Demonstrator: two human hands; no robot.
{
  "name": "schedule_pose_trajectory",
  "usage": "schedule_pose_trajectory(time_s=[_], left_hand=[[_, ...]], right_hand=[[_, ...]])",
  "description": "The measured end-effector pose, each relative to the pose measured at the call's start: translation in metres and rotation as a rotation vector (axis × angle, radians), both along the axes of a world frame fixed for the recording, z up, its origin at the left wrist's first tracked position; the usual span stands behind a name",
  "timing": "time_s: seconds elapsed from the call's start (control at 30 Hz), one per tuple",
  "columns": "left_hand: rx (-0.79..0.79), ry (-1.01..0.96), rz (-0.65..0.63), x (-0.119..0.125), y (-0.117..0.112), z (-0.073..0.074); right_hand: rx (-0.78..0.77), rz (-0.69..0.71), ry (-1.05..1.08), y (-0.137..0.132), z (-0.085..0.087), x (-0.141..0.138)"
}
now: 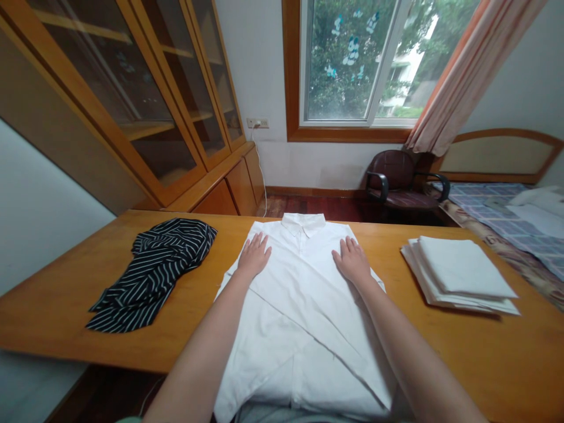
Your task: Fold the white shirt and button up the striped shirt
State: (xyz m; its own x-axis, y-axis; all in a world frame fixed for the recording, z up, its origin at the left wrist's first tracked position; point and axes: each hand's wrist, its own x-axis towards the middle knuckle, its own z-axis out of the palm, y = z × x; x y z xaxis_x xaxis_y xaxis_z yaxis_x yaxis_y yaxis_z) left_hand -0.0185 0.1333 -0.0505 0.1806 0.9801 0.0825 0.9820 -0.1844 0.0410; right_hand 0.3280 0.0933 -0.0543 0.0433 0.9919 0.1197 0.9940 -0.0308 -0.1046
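Observation:
A white collared shirt (304,305) lies flat on the wooden table (57,294), collar away from me, its sleeves folded in across the body. My left hand (254,255) rests palm down on the shirt's upper left part, fingers stretched out. My right hand (351,258) lies flat on the upper right part, fingers out too. Neither hand holds anything. The shirt's lower hem hangs over the table's near edge.
A crumpled black garment with white stripes (154,270) lies on the table to the left. A stack of folded white cloth (460,273) sits to the right. Beyond the table stand a dark armchair (403,185), a bed (511,217) and a glass-fronted wooden cabinet (145,106).

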Motion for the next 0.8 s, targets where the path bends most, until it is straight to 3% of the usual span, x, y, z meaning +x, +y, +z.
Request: schedule_pose_trajectory(time_s=[0.17,0.37,0.57,0.8], left_hand=[[0.014,0.008,-0.004,0.001,-0.002,-0.001],[0.005,0.017,-0.014,0.002,-0.005,0.003],[-0.027,-0.004,0.015,0.002,-0.004,0.004],[-0.039,-0.025,0.110,0.008,0.002,0.006]], right_hand=[[0.011,-0.056,-0.005,0.008,0.004,-0.007],[-0.007,0.152,0.006,0.030,0.002,-0.023],[-0.039,0.082,-0.021,0.049,-0.002,-0.003],[-0.045,0.046,-0.025,0.049,-0.003,0.009]])
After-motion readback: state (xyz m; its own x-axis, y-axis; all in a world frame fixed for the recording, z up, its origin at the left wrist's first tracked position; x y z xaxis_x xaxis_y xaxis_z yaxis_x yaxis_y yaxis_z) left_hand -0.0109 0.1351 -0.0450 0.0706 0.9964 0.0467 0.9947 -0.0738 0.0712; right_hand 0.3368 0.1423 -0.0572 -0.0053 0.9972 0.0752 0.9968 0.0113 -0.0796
